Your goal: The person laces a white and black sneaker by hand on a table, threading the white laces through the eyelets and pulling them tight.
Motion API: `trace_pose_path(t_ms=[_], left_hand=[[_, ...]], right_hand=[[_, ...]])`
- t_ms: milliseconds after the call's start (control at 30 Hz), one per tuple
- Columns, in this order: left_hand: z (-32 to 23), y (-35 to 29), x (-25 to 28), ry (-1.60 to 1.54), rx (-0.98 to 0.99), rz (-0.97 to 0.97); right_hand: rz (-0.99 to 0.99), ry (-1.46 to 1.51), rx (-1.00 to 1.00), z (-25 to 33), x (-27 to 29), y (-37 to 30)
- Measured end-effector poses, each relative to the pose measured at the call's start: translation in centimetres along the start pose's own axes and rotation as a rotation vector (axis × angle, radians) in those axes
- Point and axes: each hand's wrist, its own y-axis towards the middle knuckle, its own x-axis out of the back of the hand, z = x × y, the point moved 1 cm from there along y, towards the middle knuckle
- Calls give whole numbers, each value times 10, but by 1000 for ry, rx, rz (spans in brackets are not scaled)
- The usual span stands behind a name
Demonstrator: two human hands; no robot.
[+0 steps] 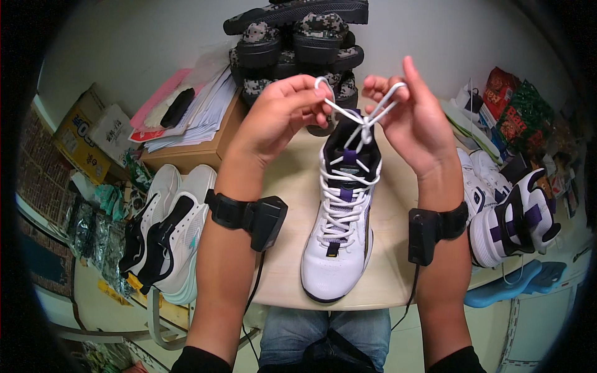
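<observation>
A white sneaker with black and purple parts stands on the table in front of me, its toe toward me. White shoelace zigzags up its front and crosses in a loose, bow-like knot above the tongue. My left hand is closed on one lace loop, pinched between thumb and fingers left of the knot. On the other side, my right hand has its fingers curled on the second loop, with one digit pointing up. Both loops are pulled apart over the shoe's collar.
Camouflage shoes are stacked at the back. Papers lie on a cardboard box at back left. White-and-black sneakers stand at left; a white-and-purple sneaker sits at right, above blue slippers. Cables hang from black wrist devices.
</observation>
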Motion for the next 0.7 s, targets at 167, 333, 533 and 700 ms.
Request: trace_pose_path(t_ms=[167,333,533,700], left_hand=[[-8,-2,10,-216,-155,-72],[-12,1,20,-565,-293,4],[-21,-3,14,-352,-335,-385],[-14,-9,28,-31,-49,-427]], right_hand=[[104,419,112,1,2,3],[74,478,281,10,3,0],[-226,445,473,20,31,-4],[-629,17,588,21,12,-11]])
